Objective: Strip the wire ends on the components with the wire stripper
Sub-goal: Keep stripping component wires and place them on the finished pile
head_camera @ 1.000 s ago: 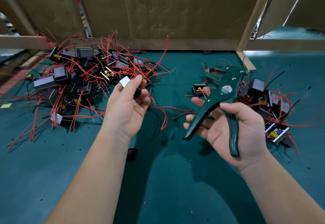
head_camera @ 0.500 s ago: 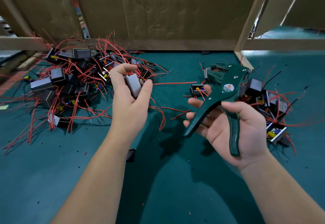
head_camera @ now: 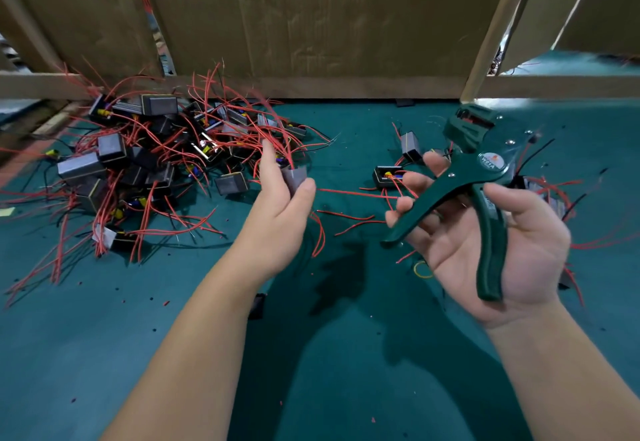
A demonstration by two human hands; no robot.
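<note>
My left hand (head_camera: 277,219) holds a small grey block component (head_camera: 294,177) between thumb and fingers, its red wires trailing up and to the left. My right hand (head_camera: 498,243) grips the dark green wire stripper (head_camera: 481,177), palm up, handles spread apart, jaws pointing up and away. The two hands are apart, the component left of the tool. A big heap of like components with red wires (head_camera: 149,163) lies at the left on the green mat.
A smaller group of components (head_camera: 388,175) lies between and behind my hands, more behind my right hand at the right edge. Loose red wire pieces (head_camera: 346,215) and a yellow rubber band (head_camera: 423,269) lie on the green mat (head_camera: 346,371). Cardboard walls and wooden rails close the back.
My left hand has lifted a component out of the heap and carried it right, toward the stripper. My right hand has raised and tilted the tool slightly.
</note>
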